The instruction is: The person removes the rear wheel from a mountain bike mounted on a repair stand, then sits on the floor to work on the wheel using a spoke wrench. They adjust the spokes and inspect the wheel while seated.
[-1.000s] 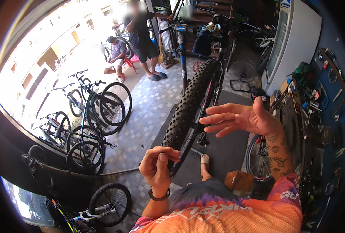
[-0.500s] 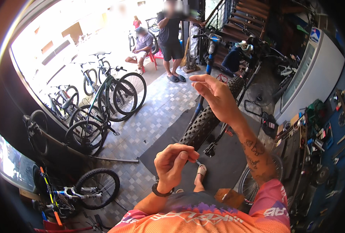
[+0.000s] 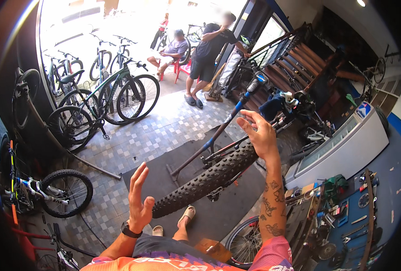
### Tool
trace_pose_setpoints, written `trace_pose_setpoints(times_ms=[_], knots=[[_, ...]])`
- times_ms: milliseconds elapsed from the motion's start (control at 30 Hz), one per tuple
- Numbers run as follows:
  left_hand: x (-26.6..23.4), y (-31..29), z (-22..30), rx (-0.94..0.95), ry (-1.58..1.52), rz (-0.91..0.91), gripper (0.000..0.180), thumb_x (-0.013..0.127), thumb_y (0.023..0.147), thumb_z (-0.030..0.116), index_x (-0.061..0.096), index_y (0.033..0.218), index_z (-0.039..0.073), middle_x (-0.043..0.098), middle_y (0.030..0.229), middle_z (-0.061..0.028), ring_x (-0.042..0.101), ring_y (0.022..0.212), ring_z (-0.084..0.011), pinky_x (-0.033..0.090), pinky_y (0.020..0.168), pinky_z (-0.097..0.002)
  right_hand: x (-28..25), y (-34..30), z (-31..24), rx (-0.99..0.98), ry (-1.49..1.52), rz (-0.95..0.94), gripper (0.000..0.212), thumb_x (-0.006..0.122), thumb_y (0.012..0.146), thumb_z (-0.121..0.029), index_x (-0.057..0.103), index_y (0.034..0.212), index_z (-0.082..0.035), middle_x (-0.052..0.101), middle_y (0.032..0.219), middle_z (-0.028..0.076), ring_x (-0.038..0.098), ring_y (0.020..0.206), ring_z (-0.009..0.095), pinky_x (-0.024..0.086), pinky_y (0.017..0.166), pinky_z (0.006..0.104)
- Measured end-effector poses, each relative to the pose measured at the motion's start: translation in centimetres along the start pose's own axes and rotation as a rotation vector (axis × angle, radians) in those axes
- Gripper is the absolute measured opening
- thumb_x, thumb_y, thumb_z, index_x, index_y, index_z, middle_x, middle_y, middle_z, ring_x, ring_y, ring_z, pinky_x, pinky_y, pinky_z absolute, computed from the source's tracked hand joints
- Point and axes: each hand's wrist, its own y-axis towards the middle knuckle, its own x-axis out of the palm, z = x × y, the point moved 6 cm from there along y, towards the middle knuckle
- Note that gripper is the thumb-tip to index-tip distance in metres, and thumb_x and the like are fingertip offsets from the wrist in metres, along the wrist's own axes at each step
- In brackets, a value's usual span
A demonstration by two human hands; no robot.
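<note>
From my remote view: left hand (image 3: 139,207) raised, fingers straight, thumb apart, holding nothing, beside the near end of the knobbly tyre (image 3: 205,178); can't tell whether they touch. Right hand (image 3: 261,137) loosely curled, empty, by its far end. I see the tyre slanting above the dark mat (image 3: 243,207).

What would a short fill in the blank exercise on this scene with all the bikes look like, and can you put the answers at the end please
1. The left grip and the right grip both hold ____.
2. The knobby tyre is ____ in colour.
3. A dark wristband is worn on the person's ____ arm.
4. The chair under the seated person is coloured ____.

Missing words: nothing; black; left; red.
</note>
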Motion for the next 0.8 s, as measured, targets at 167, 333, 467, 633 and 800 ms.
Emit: trace_pose_setpoints(times_ms=[167,333,467,633,800], knots=[[0.1,-4.2,-3.9,-0.005,0.162,-0.005,0.091,0.045,0.102,0.073,0.039,0.163,0.005,0.031,0.169,-0.0262,0.033,0.156,-0.0426,0.029,0.124,-0.0535,-0.1,0.5,0.8,0.033,0.013,-0.021,0.064,0.070,0.095,-0.062,0.074,0.126,-0.006,0.075,0.124,0.015,0.072,0.110,0.032,0.055,0.095,0.0409],[1.9,-5.0,-5.8,-0.023,0.113,-0.004,0.094,0.039,0.102,0.075,0.034,0.166,0.006,0.027,0.171,-0.0267,0.028,0.158,-0.0429,0.024,0.126,-0.0540,-0.4,0.7,0.6,0.040,0.000,-0.049,0.062,0.069,0.096,-0.060,0.075,0.125,-0.006,0.076,0.120,0.014,0.072,0.110,0.030,0.055,0.094,0.0394],[2.1,-4.6,-5.6,-0.011,0.077,0.010,0.093,0.039,0.103,0.073,0.033,0.166,0.005,0.027,0.171,-0.0262,0.028,0.158,-0.0419,0.023,0.127,-0.0534,-0.2,0.6,1.6,0.050,0.035,-0.059,0.063,0.069,0.096,-0.061,0.075,0.124,-0.005,0.077,0.118,0.013,0.073,0.108,0.027,0.055,0.092,0.0369],[2.0,-3.8,-4.3,-0.004,0.074,0.018,0.092,0.044,0.102,0.070,0.033,0.166,0.004,0.028,0.171,-0.0258,0.030,0.158,-0.0418,0.024,0.127,-0.0512,-0.8,1.3,2.6,-0.046,0.102,-0.011,0.053,0.069,0.100,-0.051,0.076,0.122,-0.004,0.078,0.115,0.013,0.074,0.100,0.025,0.056,0.089,0.0352],[2.3,-1.6,-1.2,0.019,0.035,0.039,0.087,0.053,0.103,0.062,0.036,0.164,0.002,0.032,0.169,-0.0255,0.031,0.157,-0.0407,0.025,0.127,-0.0506,-4.1,-1.2,-2.3,-0.265,-0.187,0.469,0.022,0.071,0.102,-0.022,0.075,0.111,-0.002,0.077,0.110,0.014,0.074,0.103,0.029,0.056,0.092,0.0380]])
